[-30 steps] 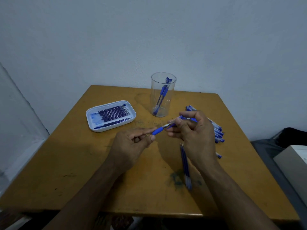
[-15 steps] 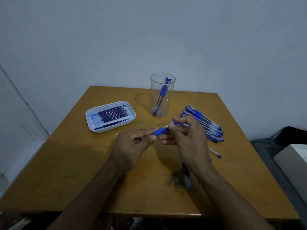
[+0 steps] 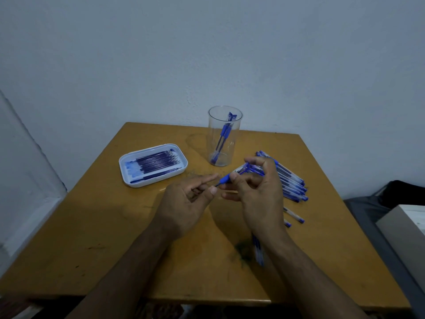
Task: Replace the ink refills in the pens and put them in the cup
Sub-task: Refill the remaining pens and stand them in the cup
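Note:
My right hand (image 3: 259, 194) grips a pen (image 3: 226, 179) by its barrel, blue grip and tip pointing left. My left hand (image 3: 184, 203) is just left of it, index finger straight above the tip and thumb tip beside it, the other fingers loosely curled; nothing shows between them. A clear cup (image 3: 224, 125) stands at the back middle of the table with two blue pens inside. A white tray (image 3: 128, 180) of several dark blue refills lies at the left. A pile of pens (image 3: 289, 183) lies to the right, partly hidden by my right hand.
The wooden table (image 3: 92, 226) stands against a pale wall. Two loose pens (image 3: 294, 215) lie right of my right wrist, and more pens (image 3: 257, 249) lie under my right forearm by a dark stain. A grey box (image 3: 404, 229) sits off the table's right side.
My left hand let go of the pen's front end; its index finger straightened and its thumb dropped below the tip. My right hand turned slightly and keeps the pen.

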